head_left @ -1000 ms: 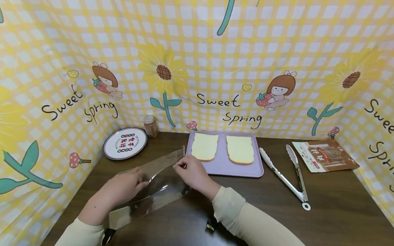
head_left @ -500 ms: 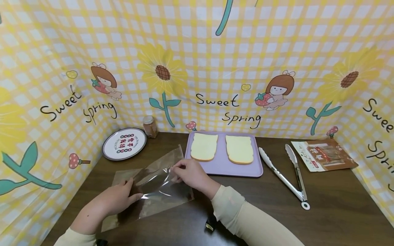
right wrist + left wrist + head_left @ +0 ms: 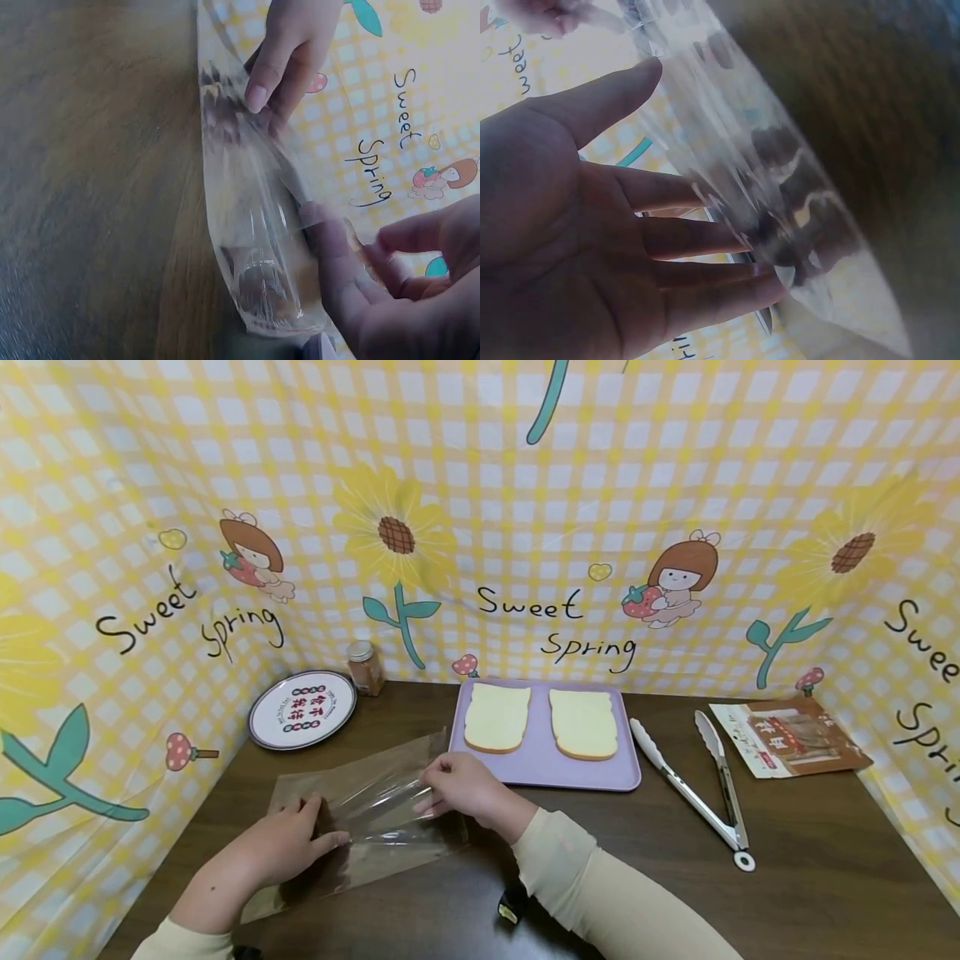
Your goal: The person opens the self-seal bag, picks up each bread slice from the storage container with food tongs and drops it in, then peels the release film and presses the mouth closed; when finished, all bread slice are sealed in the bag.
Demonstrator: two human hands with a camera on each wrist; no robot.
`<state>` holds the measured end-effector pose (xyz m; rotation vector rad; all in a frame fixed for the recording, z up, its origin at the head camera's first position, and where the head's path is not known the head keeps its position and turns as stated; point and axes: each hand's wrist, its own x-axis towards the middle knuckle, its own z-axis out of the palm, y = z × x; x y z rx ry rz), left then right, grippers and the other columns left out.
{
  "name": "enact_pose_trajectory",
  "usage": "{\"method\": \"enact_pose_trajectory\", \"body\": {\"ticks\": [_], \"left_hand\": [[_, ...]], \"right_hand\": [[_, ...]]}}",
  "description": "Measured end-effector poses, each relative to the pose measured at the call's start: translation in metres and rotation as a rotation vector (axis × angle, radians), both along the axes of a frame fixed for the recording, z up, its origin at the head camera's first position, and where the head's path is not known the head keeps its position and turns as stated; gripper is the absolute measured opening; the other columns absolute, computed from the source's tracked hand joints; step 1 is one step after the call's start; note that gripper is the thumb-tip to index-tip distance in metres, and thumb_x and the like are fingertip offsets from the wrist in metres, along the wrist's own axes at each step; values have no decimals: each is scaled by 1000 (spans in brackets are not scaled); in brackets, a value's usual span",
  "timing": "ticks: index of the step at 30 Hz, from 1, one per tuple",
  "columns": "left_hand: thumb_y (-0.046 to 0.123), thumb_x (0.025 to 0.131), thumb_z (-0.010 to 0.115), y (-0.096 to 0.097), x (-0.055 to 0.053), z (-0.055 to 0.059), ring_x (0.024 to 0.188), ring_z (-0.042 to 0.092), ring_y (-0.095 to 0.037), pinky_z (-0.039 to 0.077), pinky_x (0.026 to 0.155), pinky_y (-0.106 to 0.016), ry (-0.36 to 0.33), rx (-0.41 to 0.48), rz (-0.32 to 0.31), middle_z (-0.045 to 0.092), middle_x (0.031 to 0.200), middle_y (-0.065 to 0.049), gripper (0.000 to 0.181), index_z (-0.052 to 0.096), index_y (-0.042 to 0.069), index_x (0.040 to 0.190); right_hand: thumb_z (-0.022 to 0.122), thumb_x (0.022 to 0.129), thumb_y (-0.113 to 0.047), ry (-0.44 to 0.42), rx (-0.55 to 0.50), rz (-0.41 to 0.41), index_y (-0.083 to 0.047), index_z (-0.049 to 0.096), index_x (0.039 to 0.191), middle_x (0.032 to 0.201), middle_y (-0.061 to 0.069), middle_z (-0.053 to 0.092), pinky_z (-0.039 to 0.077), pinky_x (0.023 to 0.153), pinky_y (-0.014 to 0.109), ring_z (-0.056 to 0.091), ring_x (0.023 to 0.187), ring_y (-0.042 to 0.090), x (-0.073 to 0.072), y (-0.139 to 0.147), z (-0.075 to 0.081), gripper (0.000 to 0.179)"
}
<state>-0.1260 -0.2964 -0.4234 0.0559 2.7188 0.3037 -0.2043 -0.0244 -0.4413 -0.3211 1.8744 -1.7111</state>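
A crinkled clear plastic film (image 3: 367, 797) spreads over the left part of the dark wooden table, its middle creased and shiny. My left hand (image 3: 277, 852) lies on its left part; in the left wrist view that hand's fingers (image 3: 697, 240) are straight, with their tips against the film and the thumb apart. My right hand (image 3: 474, 789) pinches the film's right part between thumb and fingers, near the front left corner of a lilac tray (image 3: 555, 775). Through the film, the left hand (image 3: 296, 52) and right hand (image 3: 390, 292) face each other in the right wrist view.
Two bread slices (image 3: 497, 718) lie on the tray. Metal tongs (image 3: 697, 797) rest spread to its right, beside a brown food packet (image 3: 795, 737). A printed oval plate (image 3: 302, 710) and a lidded jar (image 3: 365, 668) stand back left. Checked cloth (image 3: 517, 518) hangs behind.
The left hand has moved slightly left and down, its fingers spreading over the film. The film has been drawn out wider and flatter. The right hand has lowered a little, still pinching it.
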Motion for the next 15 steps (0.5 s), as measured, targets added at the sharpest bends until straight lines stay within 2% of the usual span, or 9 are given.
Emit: {"method": "enact_pose_trajectory", "body": {"ticks": [4, 10, 12, 15], "left_hand": [[66, 102, 59, -1, 0, 3, 144, 31, -74, 38, 115, -79, 13, 2, -1, 32, 154, -55, 107, 29, -20, 157], [65, 100, 63, -2, 0, 2, 146, 30, -72, 38, 114, -80, 29, 31, -29, 32, 157, -52, 107, 31, -18, 158], [66, 100, 64, -2, 0, 0, 147, 28, -72, 37, 114, -81, 33, 45, -34, 31, 159, -50, 107, 30, -17, 159], [68, 99, 63, -2, 0, -1, 150, 24, -71, 35, 115, -82, 23, 63, -25, 26, 164, -48, 110, 26, -14, 162]], "right_hand": [[59, 109, -15, -15, -100, 25, 7, 67, 117, 127, 26, 73, 68, 90, 37, 80, 105, 32, -3, -5, -1, 24], [57, 112, -25, -134, -234, 179, 2, 62, 138, 138, 29, 69, 64, 102, 38, 76, 113, 24, -12, -8, -4, 38], [54, 113, -28, -164, -262, 223, 2, 59, 145, 143, 29, 66, 63, 105, 39, 76, 117, 26, -15, -9, -8, 44], [54, 113, -33, -222, -289, 236, 0, 53, 153, 149, 29, 62, 61, 108, 43, 73, 127, 36, -16, -11, -13, 51]]}}
